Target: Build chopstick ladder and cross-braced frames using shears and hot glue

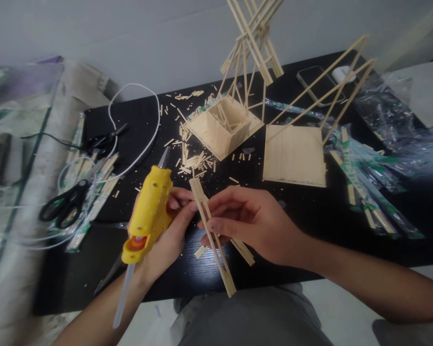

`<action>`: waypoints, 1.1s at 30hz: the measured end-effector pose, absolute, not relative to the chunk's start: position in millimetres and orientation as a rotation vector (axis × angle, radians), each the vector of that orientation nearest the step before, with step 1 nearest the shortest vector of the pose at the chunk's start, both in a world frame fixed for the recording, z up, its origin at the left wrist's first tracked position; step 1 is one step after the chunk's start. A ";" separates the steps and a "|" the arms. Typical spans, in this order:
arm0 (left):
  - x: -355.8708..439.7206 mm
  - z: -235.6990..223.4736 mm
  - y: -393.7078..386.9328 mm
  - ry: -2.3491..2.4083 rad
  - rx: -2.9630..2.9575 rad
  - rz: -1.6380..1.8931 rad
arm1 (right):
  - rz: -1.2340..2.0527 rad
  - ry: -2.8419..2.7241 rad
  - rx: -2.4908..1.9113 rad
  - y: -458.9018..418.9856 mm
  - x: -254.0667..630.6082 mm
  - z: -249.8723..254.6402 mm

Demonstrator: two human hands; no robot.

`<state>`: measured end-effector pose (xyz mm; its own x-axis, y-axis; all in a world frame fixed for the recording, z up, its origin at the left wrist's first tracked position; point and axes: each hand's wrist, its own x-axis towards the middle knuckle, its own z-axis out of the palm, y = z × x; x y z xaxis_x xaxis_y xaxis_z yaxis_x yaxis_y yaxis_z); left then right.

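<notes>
A yellow hot glue gun (149,206) is gripped in my left hand (178,228), its nozzle pointing up and a clear glue stick (124,295) protruding from its back. The thumb and fingers of that hand also reach the upper part of a narrow piece made of wooden sticks (229,284). My right hand (260,223) pinches this piece around its middle, thumb on top. The piece slants over the table, its sticks close together at both ends with a gap between. More wooden sticks (243,252) show below my right fingers; whether they are held is unclear.
A stick tower (229,127) on a square base stands at the back. Right of it is a square stick panel (294,156) with raised legs. Stick offcuts (197,163), scissors (67,206), a white cable (159,115), wrapped chopsticks (368,187) and a phone (319,84) lie around.
</notes>
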<state>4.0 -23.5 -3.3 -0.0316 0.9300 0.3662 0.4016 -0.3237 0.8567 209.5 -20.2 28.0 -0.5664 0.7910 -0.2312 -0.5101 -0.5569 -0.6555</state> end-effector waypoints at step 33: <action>13.9 6.7 -28.0 1.519 1.546 1.274 | 2.178 -0.691 -0.712 -15.3 211.4 27.1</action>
